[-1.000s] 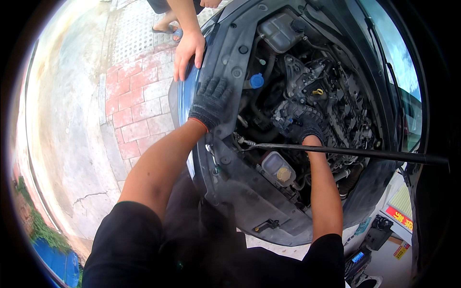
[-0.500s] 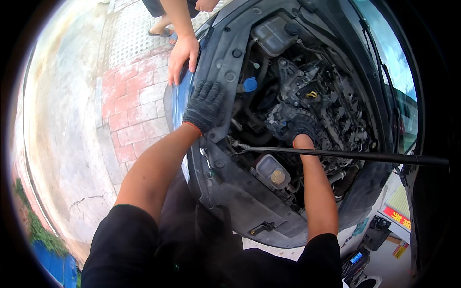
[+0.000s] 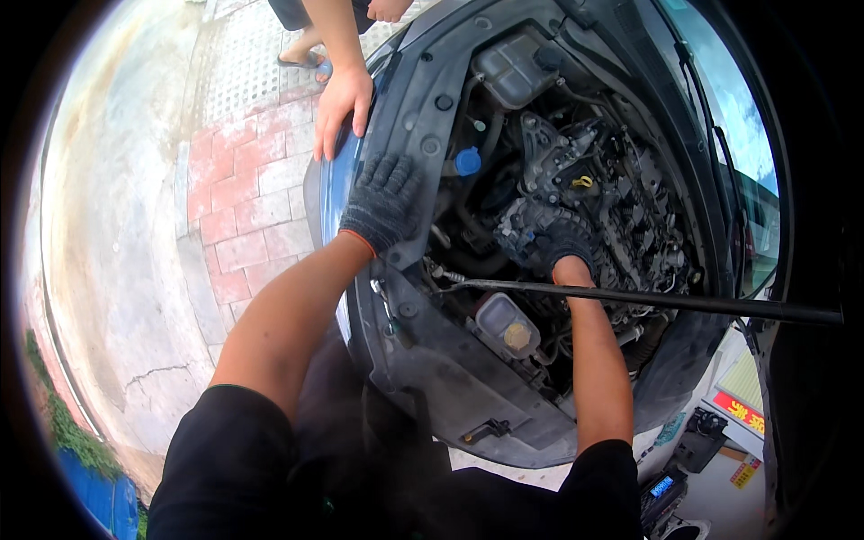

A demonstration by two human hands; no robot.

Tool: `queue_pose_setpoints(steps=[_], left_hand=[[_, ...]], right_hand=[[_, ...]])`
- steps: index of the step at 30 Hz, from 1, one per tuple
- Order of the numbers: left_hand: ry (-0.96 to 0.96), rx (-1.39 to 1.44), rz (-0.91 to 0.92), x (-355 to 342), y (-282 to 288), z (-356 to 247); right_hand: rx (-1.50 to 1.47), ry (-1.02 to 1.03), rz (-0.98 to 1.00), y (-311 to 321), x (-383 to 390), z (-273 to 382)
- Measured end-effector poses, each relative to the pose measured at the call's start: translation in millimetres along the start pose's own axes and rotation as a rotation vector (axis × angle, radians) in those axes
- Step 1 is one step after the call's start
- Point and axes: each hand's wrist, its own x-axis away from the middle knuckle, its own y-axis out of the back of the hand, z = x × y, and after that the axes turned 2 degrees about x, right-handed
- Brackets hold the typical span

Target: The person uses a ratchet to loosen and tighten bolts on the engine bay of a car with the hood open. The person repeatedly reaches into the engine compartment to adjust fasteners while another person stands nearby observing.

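I lean over the open engine bay (image 3: pixel 576 180) of a dark car. My left hand (image 3: pixel 382 202), in a dark knit glove, lies flat with fingers spread on the black front panel (image 3: pixel 423 117) at the bay's edge and holds nothing. My right hand (image 3: pixel 562 245), also gloved, reaches down among the engine parts near the middle; its fingers are curled out of sight. The thin black hood prop rod (image 3: pixel 684 301) crosses just over my right wrist.
Another person's bare hand (image 3: pixel 342 108) rests on the car's edge just beyond my left hand, with their sandalled foot (image 3: pixel 301 58) on the red brick paving (image 3: pixel 243 207). A blue cap (image 3: pixel 467 161) and a yellow-capped reservoir (image 3: pixel 515 335) sit in the bay.
Both my hands stay where they were; the view has shifted slightly. The other person's hand remains on the car's edge.
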Motion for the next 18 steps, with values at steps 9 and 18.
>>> queue_pose_setpoints(steps=[9, 18], left_hand=[[0.008, -0.002, 0.026, -1, 1, -1], [0.000, -0.002, -0.013, -2, 1, 0]], right_hand=[[-0.135, -0.126, 0.077, 0, 4, -11], [0.068, -0.071, 0.288, 15, -2, 5]])
